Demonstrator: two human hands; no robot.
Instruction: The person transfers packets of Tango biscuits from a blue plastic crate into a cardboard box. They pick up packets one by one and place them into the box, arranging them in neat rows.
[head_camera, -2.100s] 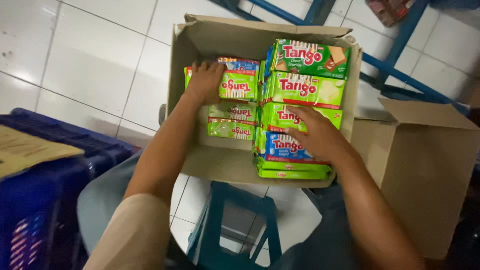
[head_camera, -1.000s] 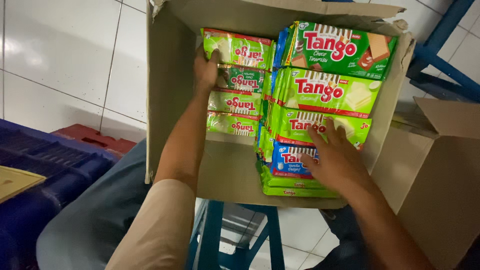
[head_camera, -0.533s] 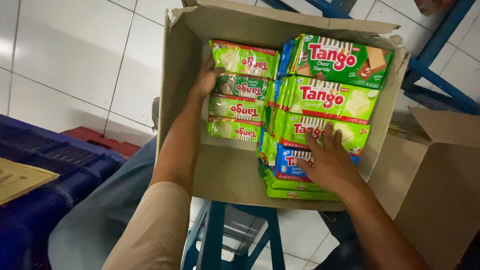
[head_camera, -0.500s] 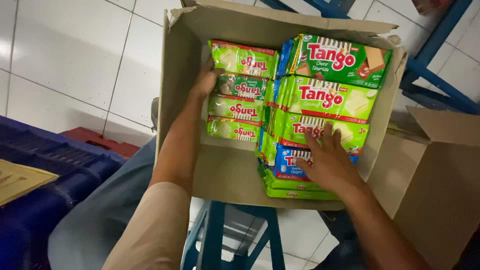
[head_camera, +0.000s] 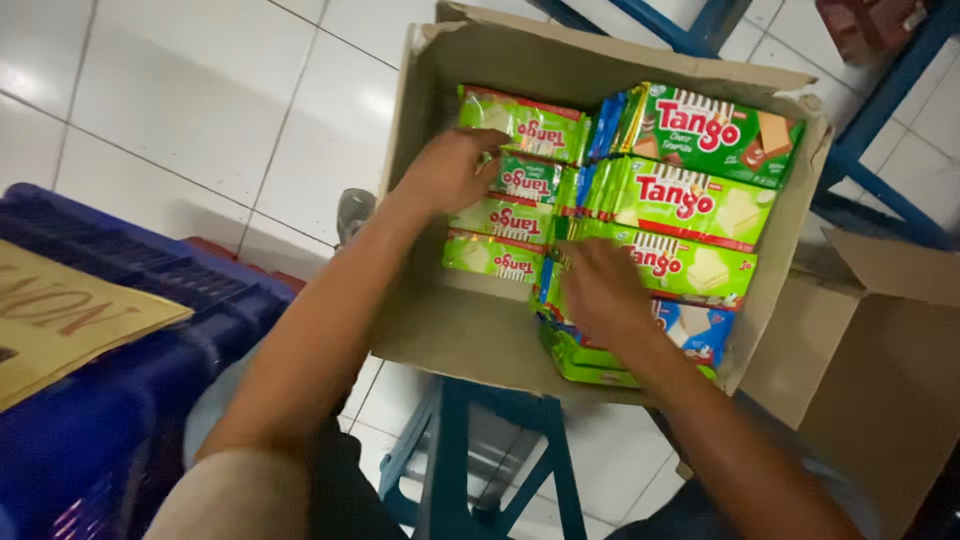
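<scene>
Two hands are inside the open cardboard box (head_camera: 470, 335), which rests on a blue stool (head_camera: 470, 450). Your left hand (head_camera: 445, 170) has slid from the box's left wall further in, and now lies over the small green wafer packs (head_camera: 515, 185), fingers curled on the second pack down; whether it pinches that pack or only presses it, you can't tell from here. Your right hand (head_camera: 600, 290) has crept left, off the blue pack (head_camera: 700, 330), and lies flat and open on the seam between the two columns, gripping nothing. Read that as squaring up the rows; the packing work looks well along, with bare cardboard left only at the near left corner.

The small packs sit in the left column, long axes running across the box, each overlapping the next like shingles. The large green wafer packs (head_camera: 690, 200) fill the right column, long axes also crosswise, printed faces up and tilted toward you. A blue crate (head_camera: 110, 400) stands at your left, a second carton (head_camera: 880, 340) at your right.
</scene>
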